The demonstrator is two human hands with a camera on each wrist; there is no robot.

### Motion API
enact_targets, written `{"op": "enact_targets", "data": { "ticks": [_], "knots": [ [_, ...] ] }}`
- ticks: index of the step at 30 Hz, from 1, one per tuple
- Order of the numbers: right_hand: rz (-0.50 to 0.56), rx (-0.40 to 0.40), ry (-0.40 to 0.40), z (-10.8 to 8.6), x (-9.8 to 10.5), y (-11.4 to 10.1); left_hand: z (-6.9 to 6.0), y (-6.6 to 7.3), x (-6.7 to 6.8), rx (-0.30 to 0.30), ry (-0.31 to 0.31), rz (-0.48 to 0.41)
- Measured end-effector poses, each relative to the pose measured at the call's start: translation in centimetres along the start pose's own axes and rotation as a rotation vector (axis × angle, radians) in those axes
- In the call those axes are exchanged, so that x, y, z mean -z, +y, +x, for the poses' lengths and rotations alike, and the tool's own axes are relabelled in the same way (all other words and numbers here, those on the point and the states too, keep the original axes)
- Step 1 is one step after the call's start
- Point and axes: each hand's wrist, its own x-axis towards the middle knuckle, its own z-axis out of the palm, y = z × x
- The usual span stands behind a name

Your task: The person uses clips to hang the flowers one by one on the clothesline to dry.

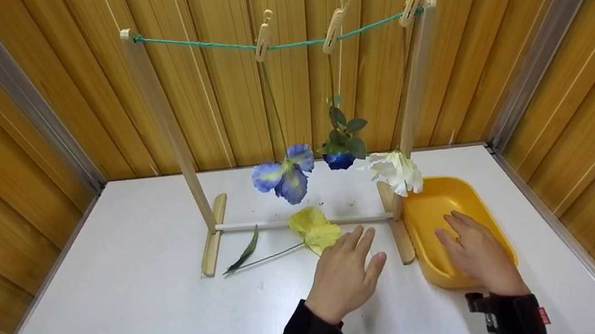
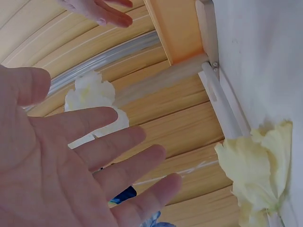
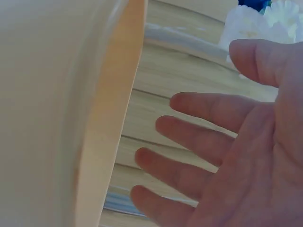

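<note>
My left hand (image 1: pixel 342 277) hovers over the white table, fingers spread and holding nothing, just right of a yellow flower (image 1: pixel 316 231). That flower lies at the foot of a wooden rack with its stem pointing left. In the left wrist view the yellow flower (image 2: pixel 258 172) is apart from the fingertips. Above the yellow basin (image 1: pixel 432 263) is my right hand (image 1: pixel 478 250), fingers extended, nothing in it. From a green cord (image 1: pixel 194 43) hang a purple iris (image 1: pixel 288 175), a blue rose (image 1: pixel 339 160) and a white flower (image 1: pixel 396 171), heads down, each below a clothespin.
The rack's left post (image 1: pixel 174 142) and right post (image 1: pixel 416 86) stand on wooden feet joined by a low crossbar (image 1: pixel 254 226). Beige clothespins (image 1: pixel 262 39) sit along the cord. Wood-patterned walls (image 1: pixel 8 138) enclose the table (image 1: pixel 138 297) at the back and sides.
</note>
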Motion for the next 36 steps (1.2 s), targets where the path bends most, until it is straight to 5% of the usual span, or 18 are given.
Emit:
{"op": "enact_targets", "data": {
  "ticks": [6, 17, 36],
  "knots": [
    [0.002, -0.097, -0.094, 0.5, 0.3, 1.7, 0.8, 1.2, -1.2, -0.056, -0.074, -0.009],
    [-0.027, -0.246, -0.261, 1.2, 0.4, 2.9, 1.1, 2.6, -3.5, -0.129, -0.082, 0.007],
    [-0.085, -0.274, -0.349, 1.1, -0.5, 3.8, 0.8, 2.8, -4.3, -0.119, -0.113, 0.017]
  ]
}}
